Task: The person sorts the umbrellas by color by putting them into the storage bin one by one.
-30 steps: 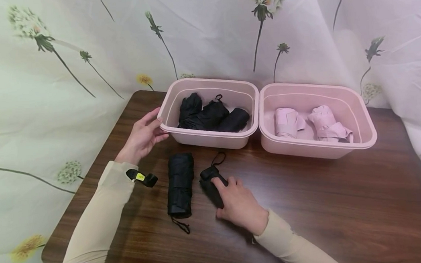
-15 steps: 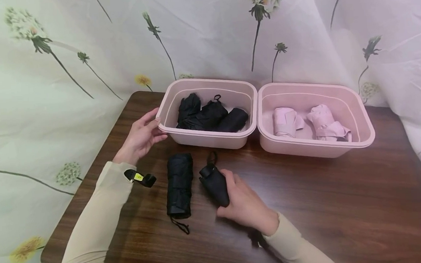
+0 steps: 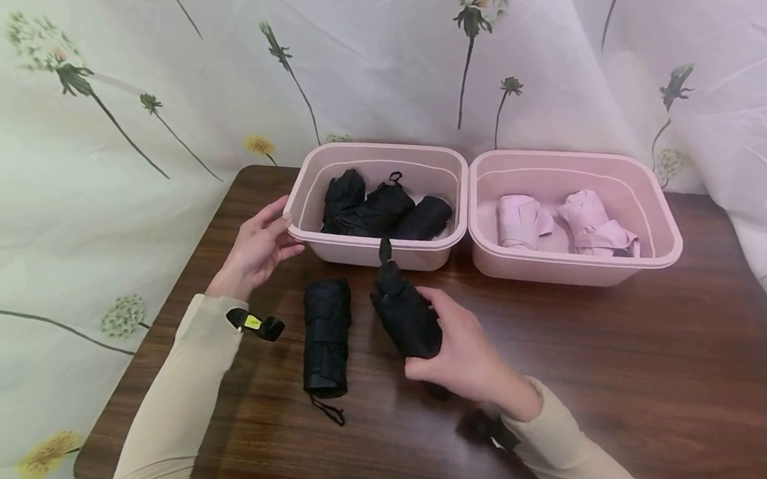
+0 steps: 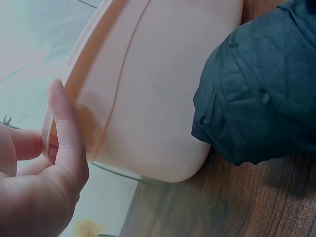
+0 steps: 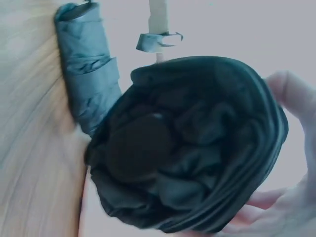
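My right hand [image 3: 459, 348] grips a folded black compact umbrella [image 3: 404, 311], tilted, with its wrist loop pointing at the left bin. Its gathered end fills much of the right wrist view, where the black fabric [image 5: 197, 153] has fingers around its side. With thumb and fingers on either side of the rim, my left hand [image 3: 255, 251] pinches the left end of a pink plastic bin [image 3: 364, 253]. A second folded black umbrella [image 3: 326, 338] lies on the table between the hands, its loop toward me. Several black folded umbrellas [image 3: 375, 209] lie inside that bin.
A second pink bin [image 3: 570, 275] stands right beside the first, holding two pink folded bundles [image 3: 519, 222]. Both bins sit along the back of the dark wooden table [image 3: 629, 378]. Behind it hangs a flower-printed cloth [image 3: 372, 57].
My right hand has taken hold of the umbrella, lifted it off the table and carried it slightly right and toward the bins. The left hand has stayed at the bin's rim.
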`<move>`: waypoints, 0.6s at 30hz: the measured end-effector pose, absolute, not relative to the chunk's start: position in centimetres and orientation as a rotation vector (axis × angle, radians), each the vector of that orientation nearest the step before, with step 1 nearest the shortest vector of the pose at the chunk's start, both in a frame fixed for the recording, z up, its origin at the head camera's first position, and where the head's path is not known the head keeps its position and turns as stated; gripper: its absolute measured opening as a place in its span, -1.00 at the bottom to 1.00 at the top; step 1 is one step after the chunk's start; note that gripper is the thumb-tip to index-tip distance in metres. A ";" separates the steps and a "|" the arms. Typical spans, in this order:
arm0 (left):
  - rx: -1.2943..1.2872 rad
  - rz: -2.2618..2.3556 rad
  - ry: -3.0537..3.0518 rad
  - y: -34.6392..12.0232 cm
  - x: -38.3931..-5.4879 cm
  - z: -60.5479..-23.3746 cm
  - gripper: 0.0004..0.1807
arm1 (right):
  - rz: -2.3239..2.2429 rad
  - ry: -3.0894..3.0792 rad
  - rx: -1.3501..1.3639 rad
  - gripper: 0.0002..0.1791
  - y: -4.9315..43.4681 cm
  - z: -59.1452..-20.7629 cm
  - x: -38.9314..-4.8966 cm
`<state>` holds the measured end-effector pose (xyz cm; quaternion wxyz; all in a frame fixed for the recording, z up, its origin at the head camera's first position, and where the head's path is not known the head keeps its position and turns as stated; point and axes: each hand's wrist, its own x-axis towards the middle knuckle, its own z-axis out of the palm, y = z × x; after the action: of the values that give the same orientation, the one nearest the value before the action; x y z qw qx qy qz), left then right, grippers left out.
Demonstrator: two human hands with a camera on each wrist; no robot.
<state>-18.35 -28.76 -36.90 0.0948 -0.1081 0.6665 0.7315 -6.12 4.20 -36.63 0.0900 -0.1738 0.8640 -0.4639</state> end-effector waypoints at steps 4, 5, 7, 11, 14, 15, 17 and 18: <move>-0.331 2.183 1.960 -28.7 -18.3 -36.8 -0.42 | -1.510 2.516 -0.576 -0.10 4.9 -35.6 -6.4; -0.329 2.184 1.958 -28.8 -18.3 -36.8 -0.41 | -1.541 2.505 -0.597 -0.10 5.0 -35.4 -6.4; -0.332 2.184 1.960 -28.7 -18.3 -36.8 -0.41 | -1.594 2.487 -0.631 -0.10 5.3 -35.1 -6.6; -0.329 2.177 1.969 -28.8 -18.3 -36.8 -0.42 | -1.685 2.425 -0.665 -0.13 5.8 -34.5 -7.0; -0.319 2.192 1.960 -28.7 -18.4 -36.9 -0.43 | -1.736 2.376 -0.686 -0.17 6.1 -34.3 -7.3; -0.310 2.194 1.958 -28.7 -18.4 -37.0 -0.43 | -1.744 2.368 -0.691 -0.18 6.2 -34.2 -7.4; -0.303 2.205 1.949 -28.7 -18.4 -37.1 -0.43 | -1.752 2.361 -0.695 -0.18 6.3 -34.1 -7.5; -0.304 2.214 1.942 -28.7 -18.5 -37.1 -0.44 | -1.753 2.363 -0.706 -0.19 6.4 -34.1 -7.5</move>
<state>-18.49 -28.71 -37.14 0.0902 -0.1022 0.6533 0.7448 -7.54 6.36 -34.08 0.0578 -0.2328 0.7798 -0.5783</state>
